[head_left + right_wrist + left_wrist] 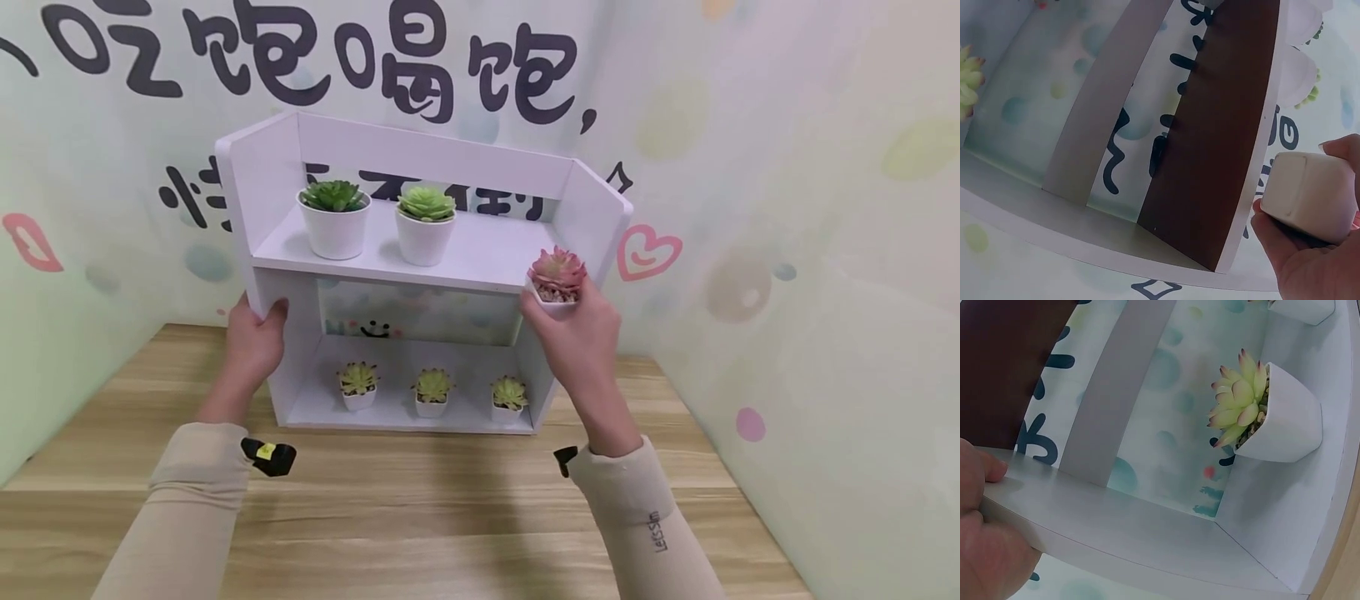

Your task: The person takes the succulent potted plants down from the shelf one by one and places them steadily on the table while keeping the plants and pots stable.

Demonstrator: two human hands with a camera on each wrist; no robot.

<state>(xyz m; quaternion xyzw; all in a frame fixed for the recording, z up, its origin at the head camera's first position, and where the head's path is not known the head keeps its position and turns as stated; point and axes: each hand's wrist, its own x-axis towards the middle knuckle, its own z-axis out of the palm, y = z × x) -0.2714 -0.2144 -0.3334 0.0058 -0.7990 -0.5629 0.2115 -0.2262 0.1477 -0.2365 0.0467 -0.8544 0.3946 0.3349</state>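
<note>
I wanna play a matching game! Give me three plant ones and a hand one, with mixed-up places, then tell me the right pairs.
1. Pink plant
2. Dark green plant
3. Small plants
4. Left hand

A. On the bottom shelf
B. Gripping the rack's side
C. On the top shelf
D. Held in the right hand

Right pairs: 1-D, 2-C, 3-A, 4-B.

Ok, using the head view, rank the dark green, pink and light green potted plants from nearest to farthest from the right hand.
1. Pink plant: in the right hand.
2. Light green plant: upper shelf, middle.
3. Dark green plant: upper shelf, left.
</note>
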